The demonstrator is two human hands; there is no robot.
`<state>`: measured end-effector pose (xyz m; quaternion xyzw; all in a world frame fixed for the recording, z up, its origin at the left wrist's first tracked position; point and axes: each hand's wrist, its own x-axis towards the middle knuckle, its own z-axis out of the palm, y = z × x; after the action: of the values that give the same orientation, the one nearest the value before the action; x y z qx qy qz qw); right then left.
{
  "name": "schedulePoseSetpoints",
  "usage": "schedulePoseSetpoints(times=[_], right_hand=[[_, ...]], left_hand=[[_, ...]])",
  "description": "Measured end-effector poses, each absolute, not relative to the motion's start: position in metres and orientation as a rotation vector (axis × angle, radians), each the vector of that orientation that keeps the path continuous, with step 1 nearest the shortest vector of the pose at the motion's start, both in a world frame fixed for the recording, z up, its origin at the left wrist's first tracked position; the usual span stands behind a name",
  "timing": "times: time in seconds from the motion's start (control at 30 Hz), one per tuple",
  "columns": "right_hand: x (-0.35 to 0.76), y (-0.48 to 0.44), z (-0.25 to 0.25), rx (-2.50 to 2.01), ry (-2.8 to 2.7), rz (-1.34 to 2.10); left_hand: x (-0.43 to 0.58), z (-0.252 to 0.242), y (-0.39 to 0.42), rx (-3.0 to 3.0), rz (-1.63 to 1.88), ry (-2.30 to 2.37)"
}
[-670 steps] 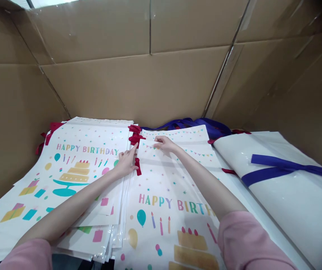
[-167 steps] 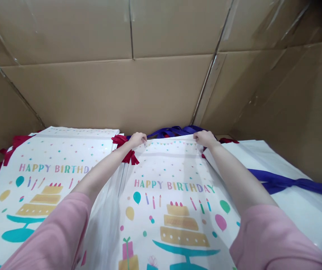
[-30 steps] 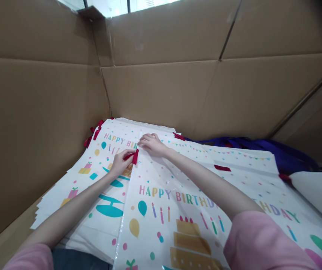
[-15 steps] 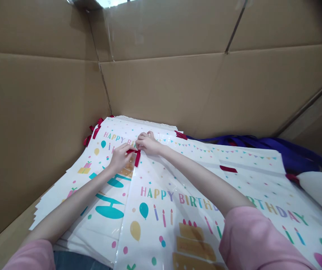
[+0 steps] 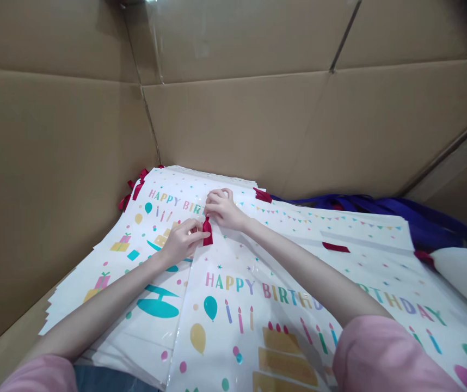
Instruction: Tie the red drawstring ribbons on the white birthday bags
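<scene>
Ribbon (image 5: 207, 239): pinched by nearly closed left hand (image 5: 183, 239), just below half-curled right hand (image 5: 226, 211), can't tell gripping what; may slip if tugged unevenly.

The person wears a top in soft, dusty pink, its cloth plain and matte. The left sleeve (image 5: 40, 375) and the right sleeve (image 5: 386, 356) end around the elbow, loosely creased, with shaded folds. Slender forearms (image 5: 113, 299) show bare; the left hand (image 5: 181, 240) and right hand (image 5: 226, 212) are uncovered, with slim fingers (image 5: 214, 209).
</scene>
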<state>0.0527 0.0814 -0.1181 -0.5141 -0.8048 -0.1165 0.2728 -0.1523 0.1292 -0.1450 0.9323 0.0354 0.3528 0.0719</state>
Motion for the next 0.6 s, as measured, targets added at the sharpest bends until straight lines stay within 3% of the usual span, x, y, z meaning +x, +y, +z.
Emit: schedulePoseSetpoints(times=[0.2,0.43,0.6], right_hand=[[0.058,0.052,-0.112,-1.404,-2.071,-0.416],[0.062,0.05,-0.096,-1.379,-2.216,-0.375],[0.062,0.066,-0.096,-1.44,-2.316,-0.296]], left_hand=[[-0.148,-0.137,0.109,2.657,0.978,0.092],[-0.14,-0.131,0.098,2.272,0.936,0.508],[-0.133,-0.134,0.104,1.955,0.898,0.55]])
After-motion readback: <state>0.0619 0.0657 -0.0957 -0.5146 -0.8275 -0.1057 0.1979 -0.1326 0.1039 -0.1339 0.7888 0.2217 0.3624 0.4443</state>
